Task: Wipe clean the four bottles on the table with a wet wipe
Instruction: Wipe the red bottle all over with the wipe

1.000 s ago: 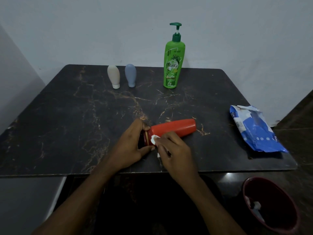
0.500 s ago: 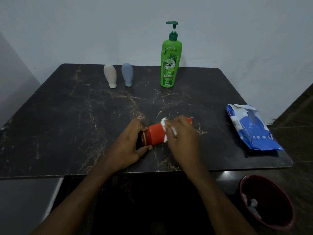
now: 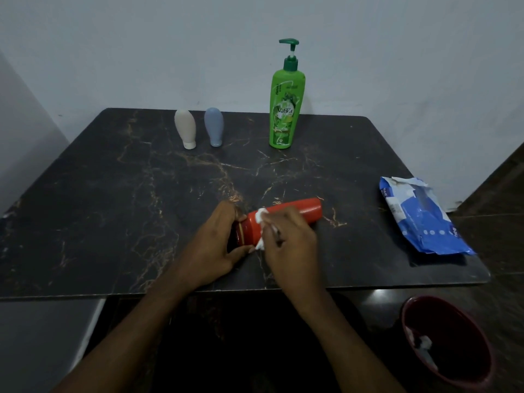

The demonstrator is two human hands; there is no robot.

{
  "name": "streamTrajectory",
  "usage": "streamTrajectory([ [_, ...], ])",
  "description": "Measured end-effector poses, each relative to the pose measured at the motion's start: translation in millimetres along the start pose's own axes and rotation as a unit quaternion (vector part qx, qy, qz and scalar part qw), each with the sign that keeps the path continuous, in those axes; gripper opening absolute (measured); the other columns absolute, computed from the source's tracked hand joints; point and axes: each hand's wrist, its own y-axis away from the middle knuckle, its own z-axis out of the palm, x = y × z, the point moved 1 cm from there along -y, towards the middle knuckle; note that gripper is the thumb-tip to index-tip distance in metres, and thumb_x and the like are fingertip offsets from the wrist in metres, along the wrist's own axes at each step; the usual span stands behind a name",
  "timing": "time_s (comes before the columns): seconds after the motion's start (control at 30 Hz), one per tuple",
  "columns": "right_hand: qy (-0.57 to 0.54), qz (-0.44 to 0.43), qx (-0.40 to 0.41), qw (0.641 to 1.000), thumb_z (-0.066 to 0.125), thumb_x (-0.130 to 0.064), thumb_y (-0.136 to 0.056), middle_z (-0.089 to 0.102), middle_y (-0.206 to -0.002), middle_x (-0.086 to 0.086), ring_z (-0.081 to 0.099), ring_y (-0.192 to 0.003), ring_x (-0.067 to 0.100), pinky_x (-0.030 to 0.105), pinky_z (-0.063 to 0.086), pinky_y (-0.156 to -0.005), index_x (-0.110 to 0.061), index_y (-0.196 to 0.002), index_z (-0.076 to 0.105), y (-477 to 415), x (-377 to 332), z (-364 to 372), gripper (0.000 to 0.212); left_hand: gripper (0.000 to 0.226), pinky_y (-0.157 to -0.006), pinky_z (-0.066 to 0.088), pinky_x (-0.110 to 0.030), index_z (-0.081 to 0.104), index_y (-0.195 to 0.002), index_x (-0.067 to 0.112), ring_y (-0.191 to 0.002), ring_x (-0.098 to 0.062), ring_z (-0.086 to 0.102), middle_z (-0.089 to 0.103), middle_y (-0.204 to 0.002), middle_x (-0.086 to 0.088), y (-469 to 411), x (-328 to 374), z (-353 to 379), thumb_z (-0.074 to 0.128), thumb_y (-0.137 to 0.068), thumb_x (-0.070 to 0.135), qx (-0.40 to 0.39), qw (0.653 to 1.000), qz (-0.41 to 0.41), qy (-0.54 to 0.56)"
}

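the red bottle is laid on its side near the front of the table, so that its flank can be rubbed. its cap end is held in the left grip, curled round it, probably to stop rolling. a wet wipe is pinched in the right grip and pressed on the body beside the cap. the green pump bottle and two small bottles are stood well apart at the back.

Seemingly a home: green pump bottle on marble-look table, bare wall.
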Motion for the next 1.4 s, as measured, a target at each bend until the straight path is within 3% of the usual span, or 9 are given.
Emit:
streamTrajectory([
  [0.2,-0.020,0.049,0.036,0.998,0.070,-0.012,-0.091,0.063,-0.095,-0.010,0.060,-0.083,-0.006,0.004,0.041,-0.076,-0.016,-0.096,0.076,-8,19,-24,0.009,0.057,-0.088,0.052,-0.027,0.045,-0.118,0.027,-0.111,-0.003,0.054,0.049,-0.123,0.013,-1,2,-2,0.086,-0.080,0.015,0.016,1.000,0.007,0.015],
  [0.3,0.021,0.108,0.058,0.992,0.067,-0.014,-0.093,0.060,-0.092,-0.011,0.060,-0.079,-0.006,0.014,0.051,-0.075,-0.021,-0.096,0.071,-13,40,-42,0.009,0.057,-0.090,0.051,-0.022,0.046,-0.119,0.028,-0.119,0.002,0.051,0.047,-0.128,0.019,-3,3,-5,0.083,-0.081,0.007,0.012,0.999,0.001,0.034],
  [0.53,0.079,0.150,0.095,0.981,0.062,-0.009,-0.096,0.063,-0.092,0.006,0.054,-0.075,0.005,0.022,0.051,-0.076,-0.003,-0.102,0.072,-19,54,-59,0.013,0.051,-0.084,0.057,-0.030,0.056,-0.113,0.024,-0.117,-0.006,0.058,0.054,-0.122,0.021,-4,5,-10,0.084,-0.077,0.001,0.019,0.996,-0.016,0.087],
  [0.7,0.033,0.161,0.059,0.985,0.058,-0.008,-0.097,0.054,-0.104,-0.005,0.060,-0.077,-0.004,-0.004,0.037,-0.069,-0.015,-0.113,0.071,-18,20,-40,0.022,0.049,-0.087,0.059,-0.031,0.058,-0.109,0.021,-0.113,-0.007,0.059,0.056,-0.117,0.022,-3,6,-10,0.085,-0.075,0.000,0.025,0.996,-0.011,0.080],
  [0.87,0.059,0.006,-0.028,0.998,0.057,-0.007,-0.095,0.055,-0.105,-0.001,0.061,-0.081,0.013,0.029,0.056,-0.075,-0.009,-0.112,0.070,4,-34,13,0.022,0.040,-0.086,0.059,-0.034,0.061,-0.107,0.013,-0.107,-0.014,0.065,0.062,-0.115,0.011,-3,8,-9,0.079,-0.077,-0.007,0.030,0.995,0.008,0.092],
  [0.93,0.064,-0.016,-0.034,0.997,0.057,-0.007,-0.094,0.055,-0.103,0.000,0.060,-0.082,0.015,0.032,0.056,-0.074,-0.009,-0.112,0.069,6,-37,14,0.022,0.036,-0.085,0.059,-0.037,0.061,-0.104,0.012,-0.105,-0.016,0.066,0.063,-0.112,0.009,-2,8,-10,0.079,-0.079,-0.006,0.035,0.995,0.007,0.095],
  [1.03,0.081,0.009,-0.032,0.996,0.058,-0.016,-0.098,0.055,-0.104,-0.005,0.057,-0.080,0.009,0.023,0.053,-0.071,-0.015,-0.114,0.070,-3,-18,-5,0.019,0.042,-0.087,0.059,-0.036,0.058,-0.105,0.018,-0.111,-0.008,0.063,0.061,-0.116,0.016,-2,8,-10,0.084,-0.077,0.000,0.039,0.996,-0.007,0.081],
  [1.23,0.102,0.206,0.040,0.972,0.059,-0.020,-0.098,0.063,-0.110,0.008,0.052,-0.080,0.002,0.006,0.033,-0.063,-0.009,-0.107,0.068,-37,51,-59,0.016,0.045,-0.091,0.056,-0.030,0.057,-0.106,0.019,-0.113,-0.004,0.060,0.058,-0.119,0.021,-2,8,-11,0.086,-0.076,0.003,0.037,0.997,0.002,0.065],
  [1.4,0.063,0.130,0.032,0.989,0.063,-0.018,-0.096,0.058,-0.105,-0.004,0.055,-0.076,-0.003,0.005,0.042,-0.065,-0.015,-0.107,0.072,-20,11,-29,0.014,0.045,-0.089,0.058,-0.033,0.056,-0.107,0.021,-0.111,-0.006,0.061,0.059,-0.118,0.020,-2,8,-11,0.084,-0.077,0.001,0.032,0.998,0.002,0.059],
])
